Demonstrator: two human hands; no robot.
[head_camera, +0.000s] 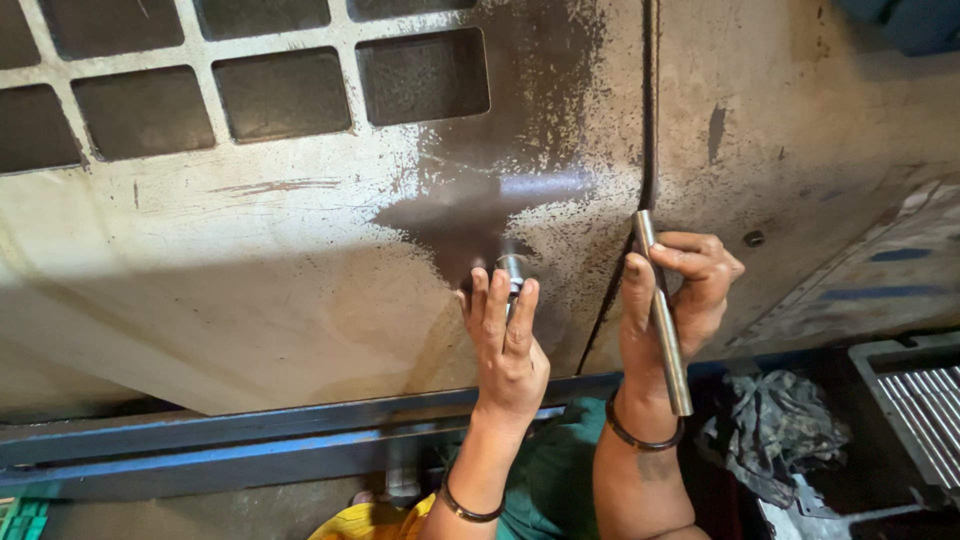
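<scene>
A: From the head camera, what is the left hand (503, 335) doing?

B: Its fingers lie close together, and the tips pinch a short shiny metal cylinder (511, 270). The cylinder stands upright on the oily dark patch of the worn metal surface (250, 260). That is near the middle of the plate, just left of the dark seam (648, 120) that runs toward the near edge.

A: And the right hand (680, 300)?

B: It is closed around a long steel rod (660, 315). The thumb and fingers grip the upper half. The top end of the rod lies by the seam, and the lower end reaches past the wrist, over the near edge.

A: How would you do this well?

B: I would keep the left fingertips low on the sides of the cylinder, so the top stays clear and it stands square. The oil film looks slippery, so I judge that firm downward pressure matters. Keep the rod held tight and off the left fingers.

A: Anything else around?

B: There is a grid of square openings (280, 90) toward the far left corner. A blue rail (200, 440) runs below the near edge. A crumpled rag (775, 430) and a tray of ridged metal parts (925, 400) sit at the right.
</scene>
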